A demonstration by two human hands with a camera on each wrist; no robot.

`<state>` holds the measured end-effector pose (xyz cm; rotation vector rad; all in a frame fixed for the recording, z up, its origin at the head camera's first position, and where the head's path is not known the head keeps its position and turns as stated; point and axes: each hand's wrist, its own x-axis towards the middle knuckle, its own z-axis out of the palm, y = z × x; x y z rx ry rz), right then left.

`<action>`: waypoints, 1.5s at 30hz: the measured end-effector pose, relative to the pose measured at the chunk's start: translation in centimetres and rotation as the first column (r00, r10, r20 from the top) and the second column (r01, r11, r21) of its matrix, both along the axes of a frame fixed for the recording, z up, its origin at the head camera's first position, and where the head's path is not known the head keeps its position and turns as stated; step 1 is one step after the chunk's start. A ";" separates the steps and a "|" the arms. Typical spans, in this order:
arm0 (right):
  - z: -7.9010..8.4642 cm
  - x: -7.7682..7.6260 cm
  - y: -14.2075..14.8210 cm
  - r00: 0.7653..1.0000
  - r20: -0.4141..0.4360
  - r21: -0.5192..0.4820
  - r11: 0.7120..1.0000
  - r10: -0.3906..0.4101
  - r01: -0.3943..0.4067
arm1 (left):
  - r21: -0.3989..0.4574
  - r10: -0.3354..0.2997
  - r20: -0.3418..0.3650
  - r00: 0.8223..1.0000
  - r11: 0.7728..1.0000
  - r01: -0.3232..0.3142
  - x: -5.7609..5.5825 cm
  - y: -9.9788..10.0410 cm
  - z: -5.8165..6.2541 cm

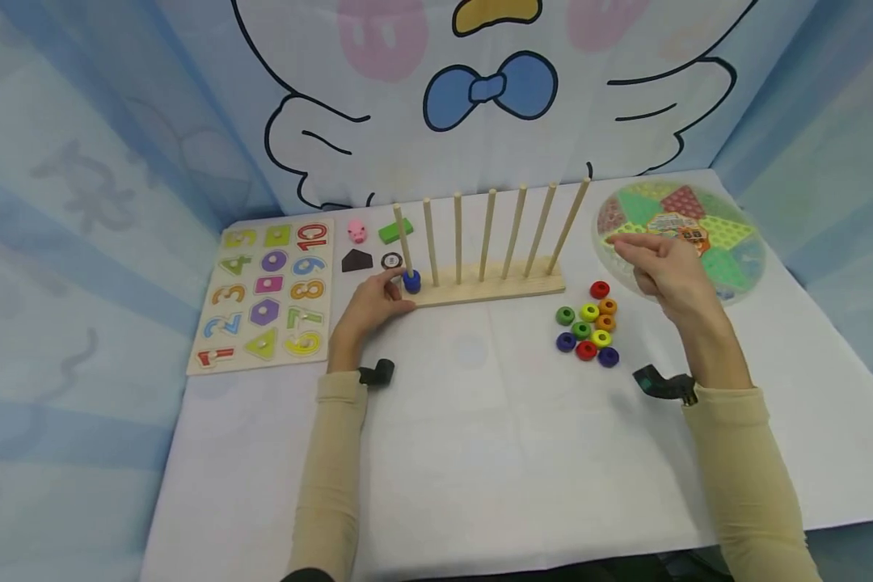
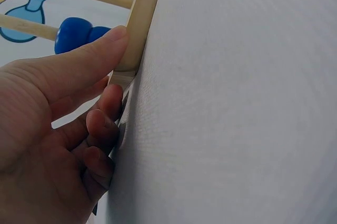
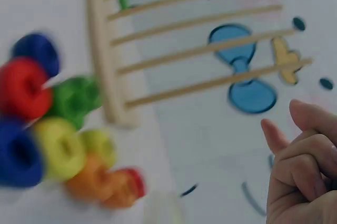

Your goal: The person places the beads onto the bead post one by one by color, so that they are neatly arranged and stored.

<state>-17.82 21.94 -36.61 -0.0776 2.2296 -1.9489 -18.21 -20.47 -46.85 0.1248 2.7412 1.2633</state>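
Note:
A wooden peg rack (image 1: 491,291) with several upright rods stands toward the back of the table. My left hand (image 1: 371,307) grips the left end of its base, thumb on the front edge in the left wrist view. Blue beads (image 2: 73,34) sit low on the leftmost rod, beside that thumb. My right hand (image 1: 665,271) is raised at the right, in front of a round patterned board. In the right wrist view its thumb and index finger stand apart with nothing between them, and the other fingers are bent. Loose coloured beads (image 1: 585,350) lie in a cluster left of it.
A number-and-shape puzzle board (image 1: 262,295) lies at the left. Behind the rack's left end are a pink pig figure (image 1: 357,231), a green block (image 1: 396,230), a black piece (image 1: 356,259) and a small round disc (image 1: 391,260). The round board (image 1: 727,271) lies at the back right.

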 end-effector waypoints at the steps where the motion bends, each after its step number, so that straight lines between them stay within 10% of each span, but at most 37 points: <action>1: -1.4 0.0 1.1 0.999 0.053 -0.029 1.000 -0.005 0.006 | -0.003 0.001 0.003 1.000 1.000 -0.001 0.0 -0.1 0.0; 11: -9.0 0.0 4.4 0.979 0.203 0.148 0.989 -0.017 -0.014 | 0.009 -0.001 -0.002 1.000 1.000 0.001 0.2 -0.1 0.1; 23: -9.5 0.5 4.1 0.977 0.206 0.353 0.935 -0.061 -0.016 | 0.037 -0.009 0.003 1.000 0.999 0.009 0.1 0.2 0.0; 45: -9.2 0.2 3.4 0.980 0.177 0.371 0.929 -0.090 0.018 | 0.021 0.017 0.011 1.000 1.000 -0.017 0.3 -0.1 0.5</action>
